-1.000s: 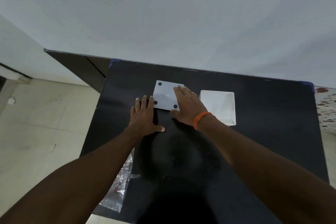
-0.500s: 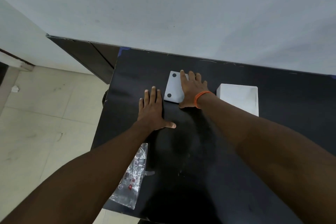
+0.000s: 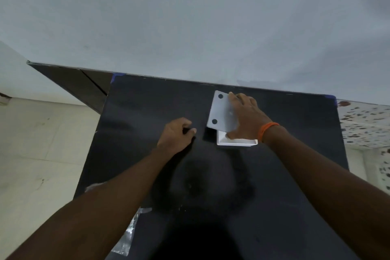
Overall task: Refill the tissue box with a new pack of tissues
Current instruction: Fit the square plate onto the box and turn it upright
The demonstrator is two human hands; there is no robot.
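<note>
A flat white panel (image 3: 220,112) with two dark round feet showing, the tissue box's base plate, is tilted up in my right hand (image 3: 245,119), which grips it along its right edge. Under the panel and the hand sits the white open tissue box (image 3: 236,142); only its near rim and a bit of its inside show. My left hand (image 3: 176,136) rests on the black table (image 3: 147,112) to the left of the box, its fingers curled in and holding nothing. An orange band circles my right wrist.
A crumpled clear plastic wrapper (image 3: 126,236) hangs over the table's near left edge, partly behind my left forearm. A pale wall runs along the table's far edge. Tiled floor lies to the left, and a speckled surface (image 3: 365,120) to the right.
My right hand has picked up the white panel and carried it right, over the white box. My left hand has curled from flat to a loose fist. The camera has shifted.
</note>
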